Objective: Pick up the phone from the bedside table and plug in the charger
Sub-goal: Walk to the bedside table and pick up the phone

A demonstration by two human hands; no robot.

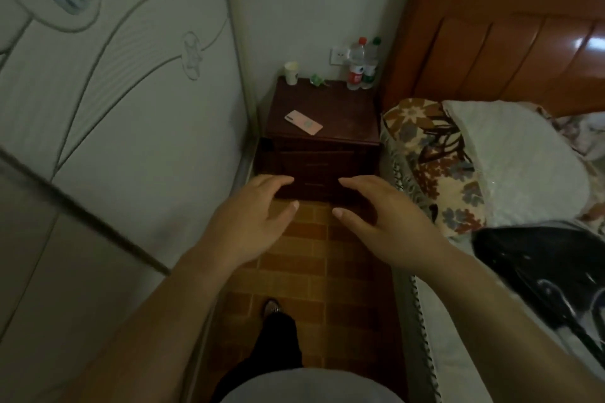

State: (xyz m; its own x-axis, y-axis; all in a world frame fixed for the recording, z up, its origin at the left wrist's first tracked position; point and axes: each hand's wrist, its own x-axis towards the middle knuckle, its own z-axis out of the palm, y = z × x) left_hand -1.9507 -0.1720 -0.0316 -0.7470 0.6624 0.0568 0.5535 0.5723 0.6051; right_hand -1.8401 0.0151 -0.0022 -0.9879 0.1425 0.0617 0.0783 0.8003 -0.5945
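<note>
A person stood in a narrow aisle floored with orange-brown brick-pattern tiles [314, 258], looking down at both bare hands stretched out ahead. The left hand [252, 219] and the right hand [383, 222] hovered side by side, palms down, fingers loosely spread and slightly curled, holding nothing and touching nothing. Beyond them stood a dark brown wooden bedside counter [347, 121] with drawers on its front. A slim pink rectangular phone [304, 122] lay flat and slanted on the left part of the counter's top, well apart from both hands. At the back of the top stood a white paper cup [291, 73], a small crumpled green wrapper [317, 79] and two clear plastic bottles [361, 67], one with a red cap and one with a green cap. A white wall socket [339, 56] showed on the wall just behind the bottles. To the left stood a pale wardrobe door with a curving floral pattern [114, 91]. To the right stood a bed with a glossy reddish-brown wooden headboard [497, 42], a floral pillow [435, 160] and a white textured cloth [520, 160].
</note>
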